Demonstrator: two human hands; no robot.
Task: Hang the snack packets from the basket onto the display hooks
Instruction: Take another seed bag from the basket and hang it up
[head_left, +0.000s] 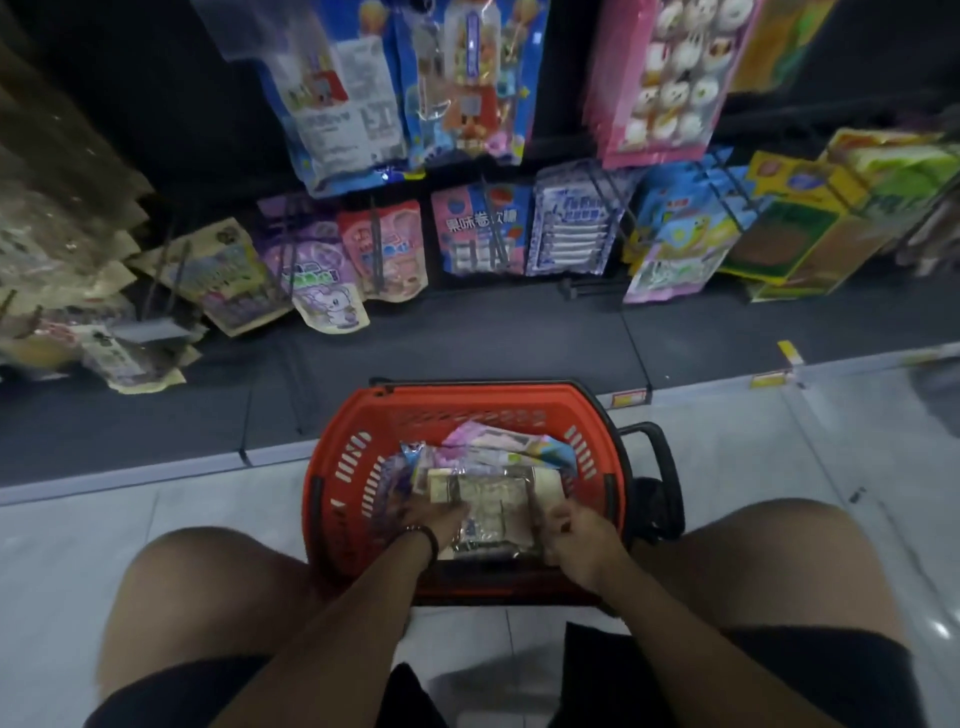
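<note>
An orange basket (358, 447) stands on the floor between my knees. A clear packet with pale contents (493, 501) lies on top of the pile inside it. My left hand (434, 519) grips the packet's left edge and my right hand (574, 535) grips its right edge. Beyond it lie several pink, purple and blue packets (498, 447). Black display hooks (491, 218) carry rows of hanging snack packets on the dark rack ahead.
A dark base shelf (519, 332) runs under the rack, with a grey edge strip meeting the pale tiled floor (753, 457). The basket's black handle (660, 457) sticks out on the right. My bare knees flank the basket.
</note>
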